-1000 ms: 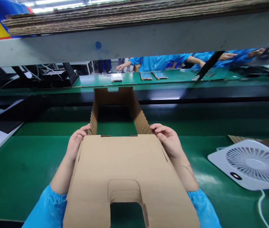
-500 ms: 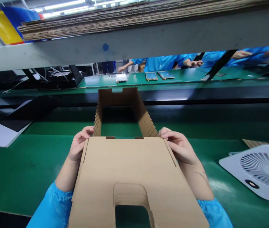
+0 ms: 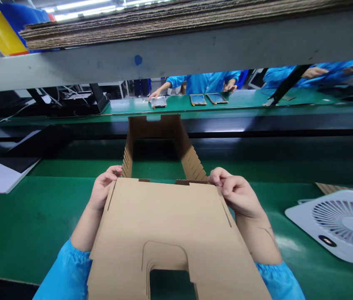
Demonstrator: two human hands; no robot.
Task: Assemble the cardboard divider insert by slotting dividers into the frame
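A stack of flat brown cardboard blanks (image 3: 160, 216) lies before me, with a rounded cutout near its front edge. Beyond it stand cardboard walls (image 3: 154, 127) with slotted, stepped side edges, forming an open frame over the green surface. My left hand (image 3: 103, 188) is closed at the top blank's far left corner, fingertips curled over the edge beside the left wall. At the far right corner my right hand (image 3: 238, 191) pinches the top blank's edge between thumb and curled fingers. The top blank sits slightly askew on those beneath.
A white fan (image 3: 348, 225) lies at the right. White and black sheets (image 3: 8, 175) rest at the left. Overhead, a grey shelf (image 3: 176, 58) carries stacked cardboard (image 3: 132, 27). Across the bench, co-workers in blue sleeves (image 3: 207, 83) work near small screen panels (image 3: 198, 99).
My right fingers have curled tighter at the corner, and the top blank has skewed, its front shifting left. Across the bench, a co-worker's hand has reached the pale panel.
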